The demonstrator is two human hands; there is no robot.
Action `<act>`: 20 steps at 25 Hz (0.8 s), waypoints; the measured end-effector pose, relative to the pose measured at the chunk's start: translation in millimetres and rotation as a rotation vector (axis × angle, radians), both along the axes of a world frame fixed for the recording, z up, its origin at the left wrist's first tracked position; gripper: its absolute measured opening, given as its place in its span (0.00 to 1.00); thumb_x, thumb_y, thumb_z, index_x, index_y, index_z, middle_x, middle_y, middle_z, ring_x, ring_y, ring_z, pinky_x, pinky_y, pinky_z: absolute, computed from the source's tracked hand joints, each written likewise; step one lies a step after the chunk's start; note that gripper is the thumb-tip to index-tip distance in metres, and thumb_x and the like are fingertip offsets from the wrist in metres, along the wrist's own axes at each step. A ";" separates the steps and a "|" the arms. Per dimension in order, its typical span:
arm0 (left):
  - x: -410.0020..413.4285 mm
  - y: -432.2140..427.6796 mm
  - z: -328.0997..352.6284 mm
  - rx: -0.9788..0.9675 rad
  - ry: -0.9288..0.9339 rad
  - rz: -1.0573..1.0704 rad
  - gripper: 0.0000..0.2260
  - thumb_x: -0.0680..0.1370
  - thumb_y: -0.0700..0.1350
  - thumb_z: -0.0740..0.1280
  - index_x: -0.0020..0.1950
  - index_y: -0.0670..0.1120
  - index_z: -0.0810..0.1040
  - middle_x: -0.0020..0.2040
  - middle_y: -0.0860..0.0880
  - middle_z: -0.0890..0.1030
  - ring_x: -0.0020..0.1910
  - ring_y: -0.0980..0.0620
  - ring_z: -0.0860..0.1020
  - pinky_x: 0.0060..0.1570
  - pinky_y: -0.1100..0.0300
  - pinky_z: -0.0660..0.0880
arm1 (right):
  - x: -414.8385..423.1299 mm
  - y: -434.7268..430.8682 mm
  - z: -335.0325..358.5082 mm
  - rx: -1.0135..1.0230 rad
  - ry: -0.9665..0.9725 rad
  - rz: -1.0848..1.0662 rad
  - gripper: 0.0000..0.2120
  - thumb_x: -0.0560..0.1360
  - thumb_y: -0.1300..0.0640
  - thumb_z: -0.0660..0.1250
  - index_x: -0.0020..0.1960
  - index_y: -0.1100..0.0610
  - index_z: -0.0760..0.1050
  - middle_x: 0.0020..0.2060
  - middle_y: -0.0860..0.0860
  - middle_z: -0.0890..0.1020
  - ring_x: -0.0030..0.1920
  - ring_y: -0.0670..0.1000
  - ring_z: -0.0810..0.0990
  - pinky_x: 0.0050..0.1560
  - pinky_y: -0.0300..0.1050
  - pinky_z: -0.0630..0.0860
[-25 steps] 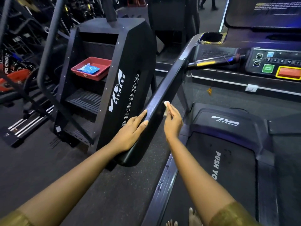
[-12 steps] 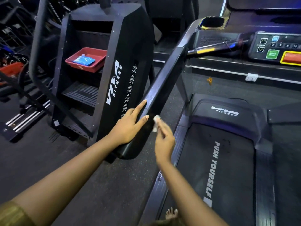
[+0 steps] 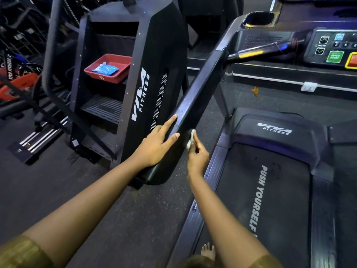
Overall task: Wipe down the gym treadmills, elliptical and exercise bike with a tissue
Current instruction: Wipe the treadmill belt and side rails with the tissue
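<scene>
- Left hand (image 3: 154, 149), frame centre: laid flat on outer face of treadmill handrail (image 3: 201, 93), fingers straight, slightly apart, arm extended from lower left.
- Right hand (image 3: 197, 153), just right of it: fingers curled, pinching tissue (image 3: 191, 139) at rail's inner face.
- Tissue: small, white, crumpled, mostly hidden in fingers.
- Handrail: black, glossy, sloping to upper right toward console (image 3: 328, 49).

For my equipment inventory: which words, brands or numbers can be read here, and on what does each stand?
"VIVA FITNESS": black side panel of the stair machine.
"VIVA FITNESS": dark plastic motor cover of the treadmill.
"PUSH YOURSELF": black rubber treadmill belt.
Too blurred to read: green console button, small number keys, blue packet in red plastic tray.
</scene>
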State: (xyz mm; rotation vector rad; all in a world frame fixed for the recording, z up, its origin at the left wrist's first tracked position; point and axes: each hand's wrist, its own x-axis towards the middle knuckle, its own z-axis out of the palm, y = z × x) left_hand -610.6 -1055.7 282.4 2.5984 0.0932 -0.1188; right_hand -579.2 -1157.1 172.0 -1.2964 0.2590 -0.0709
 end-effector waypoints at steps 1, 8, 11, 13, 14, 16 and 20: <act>0.4 0.3 -0.4 0.000 0.001 0.003 0.24 0.81 0.57 0.54 0.76 0.64 0.49 0.53 0.51 0.69 0.55 0.50 0.72 0.58 0.54 0.66 | -10.6 2.5 1.1 0.025 -0.003 -0.002 0.16 0.77 0.67 0.61 0.63 0.57 0.74 0.56 0.44 0.76 0.58 0.42 0.74 0.51 0.22 0.68; 1.0 3.7 -2.2 -0.043 0.021 0.015 0.24 0.81 0.58 0.55 0.76 0.64 0.50 0.59 0.45 0.72 0.62 0.45 0.71 0.63 0.53 0.64 | -77.7 2.1 9.6 -0.005 -0.065 0.009 0.17 0.76 0.72 0.61 0.61 0.59 0.76 0.56 0.48 0.79 0.55 0.35 0.76 0.52 0.23 0.68; 1.7 5.2 -1.5 -0.069 0.036 0.006 0.25 0.81 0.57 0.56 0.77 0.61 0.51 0.66 0.42 0.70 0.67 0.45 0.68 0.63 0.56 0.62 | -32.2 -3.2 26.3 -0.090 -0.082 -0.014 0.17 0.77 0.70 0.60 0.62 0.58 0.76 0.58 0.47 0.78 0.59 0.42 0.76 0.52 0.20 0.67; -2.5 6.9 -1.8 -0.099 0.050 0.000 0.25 0.81 0.56 0.55 0.77 0.60 0.51 0.69 0.43 0.69 0.69 0.46 0.66 0.63 0.59 0.60 | -11.6 0.2 35.2 -0.125 -0.084 -0.037 0.18 0.77 0.71 0.59 0.62 0.59 0.76 0.59 0.50 0.78 0.61 0.47 0.76 0.52 0.19 0.65; -6.7 9.0 -3.3 -0.126 0.053 0.004 0.25 0.81 0.57 0.56 0.77 0.61 0.51 0.70 0.43 0.68 0.71 0.47 0.65 0.64 0.59 0.59 | -14.1 3.2 36.8 -0.144 -0.094 -0.050 0.18 0.76 0.71 0.59 0.62 0.59 0.76 0.59 0.51 0.79 0.61 0.49 0.76 0.51 0.18 0.65; -17.6 13.9 -6.6 -0.167 0.040 0.025 0.25 0.81 0.59 0.55 0.76 0.62 0.52 0.74 0.46 0.65 0.74 0.48 0.62 0.69 0.58 0.57 | -37.0 7.4 36.0 -0.179 -0.134 -0.061 0.18 0.76 0.72 0.60 0.62 0.60 0.76 0.56 0.49 0.78 0.58 0.48 0.76 0.50 0.18 0.64; -44.6 16.6 -8.4 -0.171 -0.005 0.066 0.23 0.82 0.54 0.55 0.76 0.62 0.53 0.74 0.51 0.65 0.74 0.51 0.62 0.64 0.64 0.57 | -98.7 14.5 22.6 -0.228 -0.257 -0.023 0.21 0.72 0.76 0.62 0.62 0.62 0.75 0.55 0.53 0.78 0.55 0.46 0.77 0.54 0.21 0.66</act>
